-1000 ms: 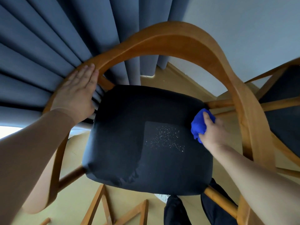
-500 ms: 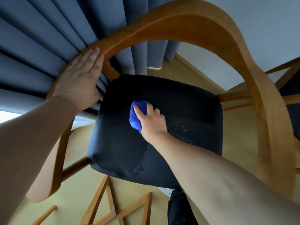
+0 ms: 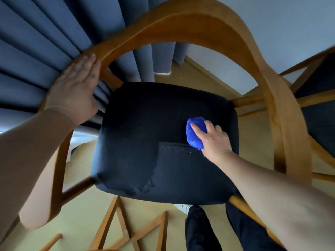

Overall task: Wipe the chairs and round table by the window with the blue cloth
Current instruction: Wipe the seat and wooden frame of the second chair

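A wooden chair point(image 3: 208, 26) with a curved back rail and a dark cushioned seat point(image 3: 145, 142) fills the view from above. My right hand point(image 3: 212, 140) presses a bunched blue cloth point(image 3: 194, 134) onto the right part of the seat, just above a patch of pale specks. My left hand point(image 3: 76, 93) lies flat on the left bend of the wooden rail, fingers together and pointing up. The round table is out of view.
Grey-blue curtains point(image 3: 54, 42) hang close behind the chair at the left. A second wooden chair point(image 3: 319, 98) with a dark seat stands at the right. Crossed wooden bars point(image 3: 126, 230) lie below the seat's front edge. My dark trouser legs point(image 3: 203, 230) stand at the bottom.
My right hand swept the blue cloth from the seat's right edge to the left middle, then back toward the right. The speck patch is smaller. My left hand stayed on the rail.
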Motion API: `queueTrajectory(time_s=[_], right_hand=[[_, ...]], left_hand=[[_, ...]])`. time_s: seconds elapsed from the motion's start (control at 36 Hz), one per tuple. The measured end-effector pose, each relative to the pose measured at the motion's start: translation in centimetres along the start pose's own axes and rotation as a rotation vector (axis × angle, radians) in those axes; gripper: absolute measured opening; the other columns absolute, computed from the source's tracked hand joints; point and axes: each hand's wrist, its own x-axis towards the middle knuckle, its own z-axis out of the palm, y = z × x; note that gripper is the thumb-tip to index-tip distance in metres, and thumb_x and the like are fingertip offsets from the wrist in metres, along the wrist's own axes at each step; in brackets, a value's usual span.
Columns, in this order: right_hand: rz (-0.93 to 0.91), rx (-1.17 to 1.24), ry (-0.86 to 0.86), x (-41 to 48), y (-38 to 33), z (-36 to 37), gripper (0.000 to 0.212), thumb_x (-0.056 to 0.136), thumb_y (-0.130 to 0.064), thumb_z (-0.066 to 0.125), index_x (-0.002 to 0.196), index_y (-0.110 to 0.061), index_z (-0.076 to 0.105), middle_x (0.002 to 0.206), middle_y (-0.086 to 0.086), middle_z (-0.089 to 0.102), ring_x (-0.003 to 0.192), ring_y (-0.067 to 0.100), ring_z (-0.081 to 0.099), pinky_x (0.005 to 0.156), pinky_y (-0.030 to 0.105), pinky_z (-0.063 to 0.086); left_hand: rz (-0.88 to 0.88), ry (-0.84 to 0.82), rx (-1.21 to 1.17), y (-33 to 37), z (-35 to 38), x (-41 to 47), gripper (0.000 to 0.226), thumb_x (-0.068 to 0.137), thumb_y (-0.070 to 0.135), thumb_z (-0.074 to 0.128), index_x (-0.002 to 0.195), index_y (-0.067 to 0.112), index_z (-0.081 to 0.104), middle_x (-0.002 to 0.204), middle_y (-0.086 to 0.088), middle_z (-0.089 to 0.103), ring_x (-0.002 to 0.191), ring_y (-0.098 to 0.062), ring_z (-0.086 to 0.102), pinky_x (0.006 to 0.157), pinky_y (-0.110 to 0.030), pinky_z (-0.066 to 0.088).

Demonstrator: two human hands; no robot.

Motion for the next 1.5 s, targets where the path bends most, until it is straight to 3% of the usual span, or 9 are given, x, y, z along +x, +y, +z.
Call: queueTrajectory(time_s=[0.19, 0.5, 0.67, 0.75, 0.83, 1.03, 1.11, 1.28, 1.5], right_hand=[[0.301, 0.074, -0.061, -2.9, 4.5, 1.4, 0.094, 0.078, -0.030, 0.069, 0.149, -0.039, 0.008, 0.143, 0.006, 0.021, 0.110, 0.030, 0.043, 0.082, 0.038, 0.047], [0.623, 0.312, -0.020, -3.7, 5.6, 1.7, 0.089, 0.081, -0.030, 0.067, 0.151, -0.036, 0.012, 0.137, 0.010, 0.033, 0.117, 0.032, 0.045, 0.091, 0.038, 0.043], [0.358, 0.337, 0.107, -4.4, 2.9, -0.2, 0.089, 0.079, -0.035, 0.066, 0.150, -0.038, 0.012, 0.143, 0.002, 0.024, 0.118, 0.027, 0.042, 0.087, 0.036, 0.046], [0.160, 0.331, 0.134, -4.0, -0.4, -0.7, 0.089, 0.076, -0.034, 0.069, 0.150, -0.034, 0.019, 0.144, 0.003, 0.028, 0.115, 0.029, 0.042, 0.085, 0.037, 0.045], [-0.002, 0.356, 0.096, -3.4, -4.4, -1.1, 0.090, 0.076, -0.035, 0.069, 0.150, -0.034, 0.019, 0.142, 0.005, 0.029, 0.112, 0.029, 0.044, 0.085, 0.036, 0.045], [-0.237, 0.304, 0.071, -1.8, -11.9, -1.1, 0.096, 0.076, -0.040, 0.071, 0.151, -0.035, 0.011, 0.143, 0.009, 0.025, 0.111, 0.031, 0.043, 0.084, 0.037, 0.044], [-0.298, 0.270, 0.088, -1.5, -14.0, -0.6, 0.098, 0.076, -0.041, 0.073, 0.151, -0.034, 0.010, 0.144, 0.010, 0.024, 0.110, 0.031, 0.042, 0.081, 0.036, 0.042], [-0.320, 0.166, 0.177, -0.6, -15.7, 1.3, 0.095, 0.077, -0.038, 0.072, 0.149, -0.034, 0.010, 0.145, 0.012, 0.022, 0.105, 0.030, 0.044, 0.074, 0.036, 0.040], [-0.311, 0.134, 0.210, -0.4, -15.1, 2.3, 0.095, 0.078, -0.033, 0.073, 0.149, -0.035, 0.011, 0.143, 0.010, 0.025, 0.100, 0.028, 0.044, 0.070, 0.034, 0.040]], left_hand=[[-0.019, -0.032, -0.007, 0.0, -0.2, 0.2, 0.097, 0.066, 0.002, 0.067, 0.148, 0.006, 0.016, 0.157, -0.011, 0.012, 0.143, -0.026, 0.012, 0.116, -0.037, 0.008], [-0.026, -0.011, -0.016, -0.1, 0.2, 0.0, 0.091, 0.065, -0.002, 0.065, 0.146, 0.002, 0.022, 0.155, -0.016, 0.017, 0.142, -0.031, 0.018, 0.116, -0.038, 0.011], [-0.103, 0.184, -0.195, 3.1, 0.0, -2.9, 0.061, 0.078, 0.006, 0.044, 0.139, -0.001, 0.039, 0.147, -0.019, 0.036, 0.136, -0.033, 0.032, 0.112, -0.038, 0.020], [-0.109, 0.179, -0.297, 6.3, 0.3, -7.0, 0.059, 0.078, 0.007, 0.039, 0.136, -0.001, 0.042, 0.141, -0.022, 0.043, 0.130, -0.036, 0.038, 0.110, -0.039, 0.029], [-0.285, 0.069, -0.368, 10.0, 0.7, -12.2, 0.054, 0.088, 0.003, 0.045, 0.141, 0.008, 0.037, 0.145, -0.015, 0.039, 0.132, -0.032, 0.037, 0.107, -0.041, 0.032], [-0.437, -0.238, -0.330, 15.5, 5.0, -21.3, 0.068, 0.085, 0.002, 0.045, 0.148, 0.016, 0.024, 0.156, -0.001, 0.021, 0.144, -0.015, 0.013, 0.115, -0.025, 0.006], [-0.459, -0.309, -0.341, 17.0, 7.0, -23.6, 0.072, 0.080, 0.002, 0.045, 0.148, 0.015, 0.024, 0.156, -0.001, 0.019, 0.144, -0.016, 0.014, 0.117, -0.028, 0.010], [-0.421, -0.337, -0.356, 16.9, 10.4, -23.1, 0.080, 0.080, 0.004, 0.036, 0.150, 0.022, 0.002, 0.156, 0.006, -0.011, 0.144, -0.009, -0.009, 0.110, -0.020, -0.010], [-0.444, -0.440, -0.370, 17.8, 15.2, -22.2, 0.093, 0.072, 0.004, 0.042, 0.150, 0.026, -0.004, 0.156, 0.002, -0.017, 0.144, -0.016, -0.012, 0.117, -0.028, 0.003]])
